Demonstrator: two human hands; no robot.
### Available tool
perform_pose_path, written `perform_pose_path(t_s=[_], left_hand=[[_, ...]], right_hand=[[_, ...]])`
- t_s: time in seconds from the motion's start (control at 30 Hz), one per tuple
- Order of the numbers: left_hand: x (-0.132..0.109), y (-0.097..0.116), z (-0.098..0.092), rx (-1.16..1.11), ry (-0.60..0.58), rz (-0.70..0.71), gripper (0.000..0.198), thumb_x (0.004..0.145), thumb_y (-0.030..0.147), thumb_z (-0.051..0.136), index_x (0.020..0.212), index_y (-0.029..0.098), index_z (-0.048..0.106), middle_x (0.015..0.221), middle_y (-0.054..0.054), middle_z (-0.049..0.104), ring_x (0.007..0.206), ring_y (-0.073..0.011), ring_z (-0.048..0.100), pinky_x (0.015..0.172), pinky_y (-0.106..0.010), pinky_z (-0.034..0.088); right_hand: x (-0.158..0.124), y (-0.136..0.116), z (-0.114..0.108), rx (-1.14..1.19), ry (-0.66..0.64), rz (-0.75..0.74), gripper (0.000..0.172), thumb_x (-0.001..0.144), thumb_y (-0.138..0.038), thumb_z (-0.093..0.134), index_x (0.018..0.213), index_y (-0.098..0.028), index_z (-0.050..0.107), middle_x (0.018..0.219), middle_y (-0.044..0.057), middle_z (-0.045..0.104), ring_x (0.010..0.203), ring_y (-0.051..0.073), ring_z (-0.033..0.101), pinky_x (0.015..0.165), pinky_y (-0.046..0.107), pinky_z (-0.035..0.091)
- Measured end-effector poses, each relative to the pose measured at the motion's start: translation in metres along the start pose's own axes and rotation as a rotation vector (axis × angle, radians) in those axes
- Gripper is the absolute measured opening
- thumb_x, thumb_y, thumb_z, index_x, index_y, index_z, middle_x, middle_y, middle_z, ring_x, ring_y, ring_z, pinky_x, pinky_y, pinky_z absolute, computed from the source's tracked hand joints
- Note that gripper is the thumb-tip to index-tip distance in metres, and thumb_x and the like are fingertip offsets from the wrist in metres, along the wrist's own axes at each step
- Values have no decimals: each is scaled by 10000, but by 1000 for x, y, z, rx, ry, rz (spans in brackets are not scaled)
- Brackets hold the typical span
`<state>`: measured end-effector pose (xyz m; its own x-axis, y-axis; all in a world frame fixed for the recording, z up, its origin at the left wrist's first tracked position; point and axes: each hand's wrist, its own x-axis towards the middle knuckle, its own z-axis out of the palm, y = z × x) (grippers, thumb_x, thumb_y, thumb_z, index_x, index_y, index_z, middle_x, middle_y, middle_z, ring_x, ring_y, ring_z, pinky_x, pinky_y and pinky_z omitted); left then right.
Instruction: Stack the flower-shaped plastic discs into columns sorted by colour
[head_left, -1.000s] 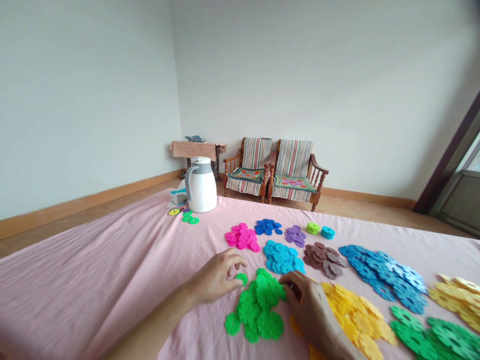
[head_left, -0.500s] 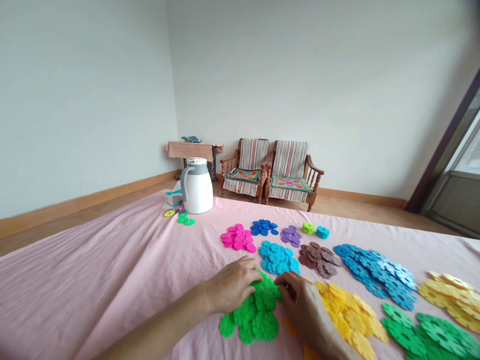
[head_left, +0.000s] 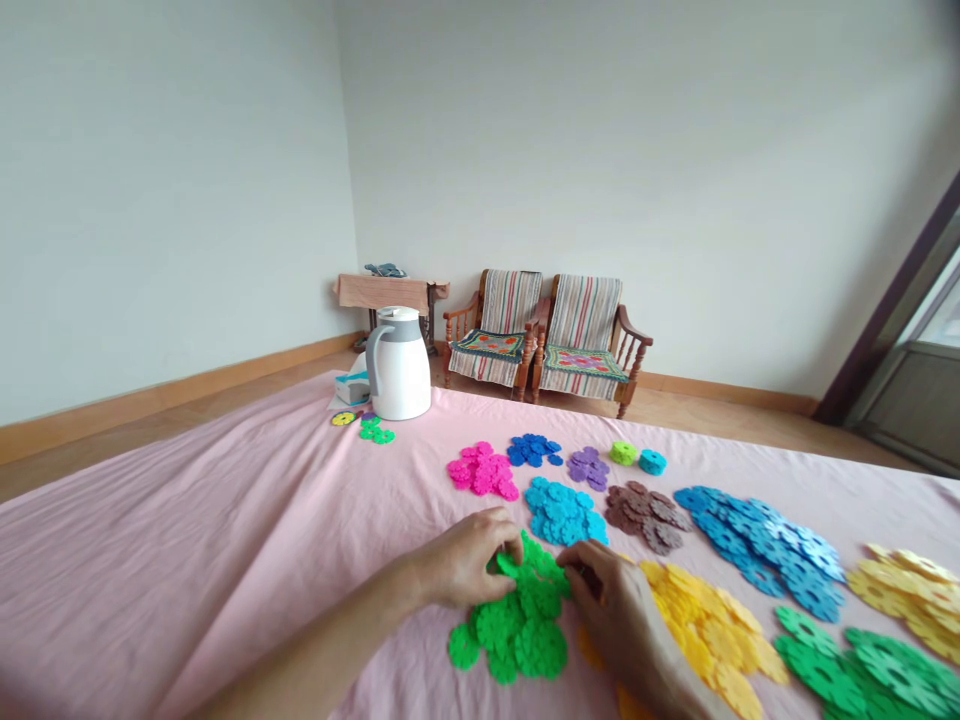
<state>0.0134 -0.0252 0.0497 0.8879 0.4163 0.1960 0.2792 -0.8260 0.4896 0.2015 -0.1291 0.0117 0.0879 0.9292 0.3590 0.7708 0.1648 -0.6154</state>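
A pile of bright green notched plastic snowflake discs (head_left: 517,640) lies on the pink cloth, between my two hands. At its upper left, my left hand (head_left: 466,562) has its thumb and fingers curled together, with a green snowflake disc (head_left: 508,566) between them. On the pile's right side, my right hand (head_left: 619,605) is closed in a pinch at the edge of a green disc; its fingertips are partly hidden. Yellow discs (head_left: 709,635) are heaped beside and partly under my right hand.
Around lie pink (head_left: 484,470), light blue (head_left: 566,512), brown (head_left: 646,515) and larger blue disc piles (head_left: 765,545), plus darker green ones (head_left: 862,665). A white jug (head_left: 403,370) stands at the far left edge, near a small box (head_left: 351,388). Two wooden armchairs (head_left: 585,330) are beyond.
The view has shifted slightly. My left fingers have lifted and curled, and a green disc now shows between them. My right hand keeps its pinch at the pile's right edge.
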Motion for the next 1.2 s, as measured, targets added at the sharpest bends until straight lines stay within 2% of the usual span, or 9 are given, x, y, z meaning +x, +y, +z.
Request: perform_pose_path(t_s=[0.17,0.27,0.33,0.43,0.57,0.77,0.93,1.03,1.2], left_hand=[[-3,1,-7,-61,81,2,193,741,46,548,811,175,674,827,-26,641,825,-169,568,756,-245,415],[-5,-7,-15,-150,182,-126,220,770,77,522,905,164,673,772,-14,636,716,-145,564,655,-225,415],[-7,-16,-18,-230,206,-223,226,760,104,536,955,139,646,716,1,612,642,-129,547,581,-202,404],[-10,-26,-19,-307,140,-273,166,711,85,536,829,115,649,652,9,596,609,-124,537,549,-187,396],[-10,-28,-16,-231,62,-240,239,644,34,509,746,134,701,673,3,627,591,-117,513,528,-180,360],[-11,-25,-19,-168,79,-213,249,670,75,555,833,154,726,766,-15,635,619,-118,518,537,-182,367],[-17,-30,-26,-161,-32,-92,346,616,146,697,960,185,694,870,-17,597,630,-122,536,561,-197,403],[-18,-32,-27,-107,-40,-54,332,612,115,685,936,187,693,826,-16,592,684,-150,554,604,-210,415],[-17,-32,-24,-102,-32,-63,278,642,106,651,907,179,691,806,-9,578,606,-117,520,533,-190,380]], right_hand=[[0,1,0,0,1,-2,204,839,-215,414,785,-197,610,732,18,631,674,149,571,618,250,393],[0,0,0,-6,8,0,207,837,-222,415,787,-198,615,731,21,639,670,152,575,607,248,399],[0,-2,-1,-7,10,3,211,840,-224,411,792,-201,615,737,21,644,673,153,579,605,247,404],[-1,-4,-2,-8,6,5,213,842,-223,406,790,-207,612,738,19,642,681,155,582,614,251,409],[-1,-5,-3,-4,3,12,208,841,-220,409,792,-206,611,740,14,636,679,152,579,621,255,407],[0,-6,-5,12,-5,16,200,840,-206,416,797,-204,612,749,13,636,692,151,578,627,255,403],[-2,-16,-8,37,-41,38,189,823,-196,431,782,-201,615,730,12,613,661,143,561,620,259,411],[-4,-23,-11,25,-107,-6,177,783,-193,483,874,-216,632,837,26,619,798,168,574,728,291,428],[-8,-23,-13,-26,-207,-61,341,718,-153,517,1032,-244,615,1022,43,601,976,202,537,854,335,399]])
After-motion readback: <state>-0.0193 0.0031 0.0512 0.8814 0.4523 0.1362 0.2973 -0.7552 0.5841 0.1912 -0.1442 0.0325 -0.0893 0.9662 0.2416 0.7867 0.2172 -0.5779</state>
